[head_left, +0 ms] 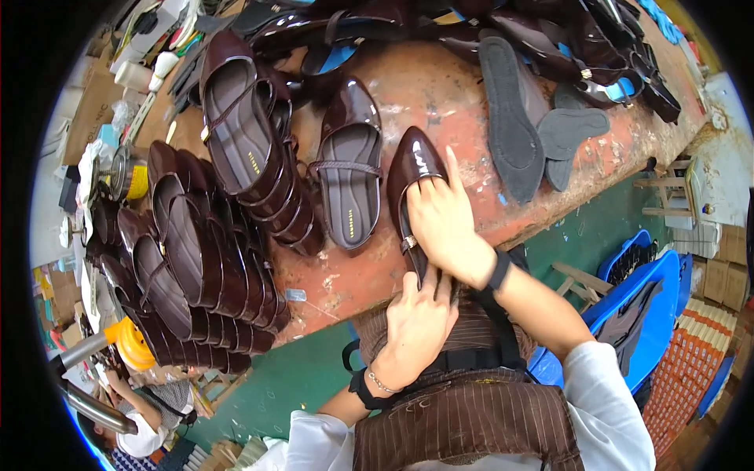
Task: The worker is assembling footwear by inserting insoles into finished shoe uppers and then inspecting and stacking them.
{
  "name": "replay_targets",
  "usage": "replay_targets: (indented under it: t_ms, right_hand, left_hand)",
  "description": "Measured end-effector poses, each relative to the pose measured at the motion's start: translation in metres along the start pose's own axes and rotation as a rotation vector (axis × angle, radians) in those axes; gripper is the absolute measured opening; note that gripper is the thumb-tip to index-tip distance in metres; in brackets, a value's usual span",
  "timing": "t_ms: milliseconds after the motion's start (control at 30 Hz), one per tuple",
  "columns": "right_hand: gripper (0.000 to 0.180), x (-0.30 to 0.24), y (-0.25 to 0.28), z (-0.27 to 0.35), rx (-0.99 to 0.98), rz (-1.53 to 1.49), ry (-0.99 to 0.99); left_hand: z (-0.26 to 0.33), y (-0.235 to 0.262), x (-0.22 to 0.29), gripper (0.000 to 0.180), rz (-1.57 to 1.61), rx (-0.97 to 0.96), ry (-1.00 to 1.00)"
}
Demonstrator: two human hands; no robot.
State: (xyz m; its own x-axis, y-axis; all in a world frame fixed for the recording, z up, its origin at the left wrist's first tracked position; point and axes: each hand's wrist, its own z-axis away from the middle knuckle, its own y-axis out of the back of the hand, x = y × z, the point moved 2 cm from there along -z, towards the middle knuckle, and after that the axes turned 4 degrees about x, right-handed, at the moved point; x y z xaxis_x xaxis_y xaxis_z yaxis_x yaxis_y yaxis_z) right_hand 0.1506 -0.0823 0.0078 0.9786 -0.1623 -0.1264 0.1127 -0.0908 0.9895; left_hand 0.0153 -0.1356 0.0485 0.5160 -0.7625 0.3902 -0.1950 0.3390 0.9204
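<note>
A dark burgundy patent shoe [412, 155] with a pointed toe lies on the table, toe away from me. My right hand [441, 224] reaches over its opening, with some fingers down inside and hidden; one finger stretches along the outer right side of the toe. At the heel end, the bent fingers of my left hand [420, 318] close on the shoe. A small metal buckle shows at its left side. Just left lies a finished-looking shoe [351, 184] with a braided strap and a dark insole.
Nested stacks of similar shoes [192, 251] fill the table's left side. Dark grey insoles [510, 118] lie at the right, with more shoes [550, 47] along the far side. Beyond the worn red table edge [542, 216] stand blue bins [656, 310]. Another person [149, 420] is at lower left.
</note>
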Motion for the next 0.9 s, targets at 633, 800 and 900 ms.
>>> replay_targets:
  t_ms: [633, 800, 900]
  right_hand:
    - [0.029, 0.169, 0.058, -0.013, 0.41, -0.428, -0.522]
    - [0.023, 0.173, 0.084, 0.004, 0.52, -1.621, -0.603]
    - [0.029, 0.169, 0.1, 0.021, 0.474, -1.788, -0.648]
  left_hand:
    - [-0.045, 0.095, -0.06, 0.021, -0.2, 0.305, 0.229]
    - [-0.038, 0.069, -0.058, 0.033, -0.309, 0.22, 0.233]
    - [-0.049, 0.067, -0.067, 0.047, -0.417, 0.005, 0.278]
